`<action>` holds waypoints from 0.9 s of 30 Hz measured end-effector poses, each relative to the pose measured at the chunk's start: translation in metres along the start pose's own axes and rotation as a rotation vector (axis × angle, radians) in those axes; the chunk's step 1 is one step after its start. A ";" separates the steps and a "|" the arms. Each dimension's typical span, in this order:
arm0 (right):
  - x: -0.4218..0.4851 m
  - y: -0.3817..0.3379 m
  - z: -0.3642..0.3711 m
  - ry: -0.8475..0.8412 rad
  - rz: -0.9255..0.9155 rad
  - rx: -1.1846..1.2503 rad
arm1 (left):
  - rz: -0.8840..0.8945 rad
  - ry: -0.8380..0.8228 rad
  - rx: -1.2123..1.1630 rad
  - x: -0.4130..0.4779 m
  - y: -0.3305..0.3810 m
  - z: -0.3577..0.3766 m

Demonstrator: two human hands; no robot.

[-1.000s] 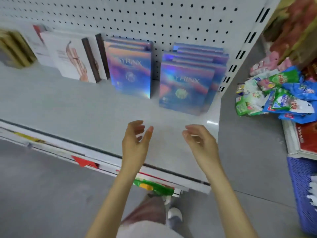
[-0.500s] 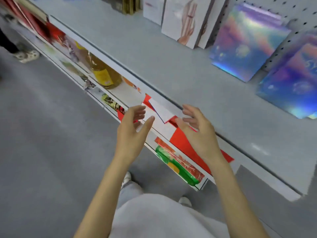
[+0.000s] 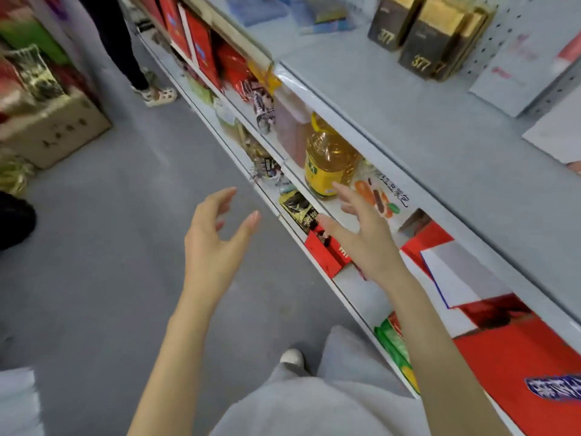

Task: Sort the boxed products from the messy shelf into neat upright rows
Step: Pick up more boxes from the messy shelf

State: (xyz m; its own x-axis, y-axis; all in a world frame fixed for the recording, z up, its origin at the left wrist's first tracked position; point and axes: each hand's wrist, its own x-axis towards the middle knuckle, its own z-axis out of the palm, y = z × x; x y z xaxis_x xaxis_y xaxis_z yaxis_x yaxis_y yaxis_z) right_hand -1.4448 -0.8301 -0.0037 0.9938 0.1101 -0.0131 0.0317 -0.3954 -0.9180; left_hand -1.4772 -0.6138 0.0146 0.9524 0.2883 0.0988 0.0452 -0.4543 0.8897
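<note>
Both hands are empty with fingers spread: the left hand (image 3: 213,243) hangs over the grey aisle floor (image 3: 103,247), while the right hand (image 3: 361,237) sits in front of the lower shelf, near the yellow oil bottle (image 3: 328,162). The boxed products lie up and to the right of both, on the top shelf (image 3: 424,143): dark gold-topped boxes (image 3: 421,36) upright at the back, pale flat boxes (image 3: 518,67) leaning on the pegboard. The right hand is the nearer; any reach would likely go up and rightward.
</note>
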 end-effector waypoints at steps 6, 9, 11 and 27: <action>0.096 -0.019 0.038 -0.077 -0.039 -0.027 | -0.083 -0.016 -0.015 0.086 -0.037 -0.008; 0.159 -0.023 0.054 -0.100 -0.029 -0.014 | -0.087 -0.002 -0.002 0.141 -0.048 -0.009; 0.207 -0.027 0.067 -0.109 -0.027 0.012 | -0.088 0.017 -0.017 0.185 -0.054 -0.013; 0.573 -0.099 0.184 -0.065 0.013 0.148 | -0.223 0.076 -0.013 0.531 -0.117 -0.073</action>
State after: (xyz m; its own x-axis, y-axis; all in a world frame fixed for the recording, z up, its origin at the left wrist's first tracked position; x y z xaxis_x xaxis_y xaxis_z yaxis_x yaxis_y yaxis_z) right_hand -0.8975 -0.5597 0.0069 0.9849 0.1668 -0.0472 -0.0023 -0.2593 -0.9658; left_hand -0.9984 -0.3462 -0.0048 0.8937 0.4433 -0.0684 0.2482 -0.3617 0.8987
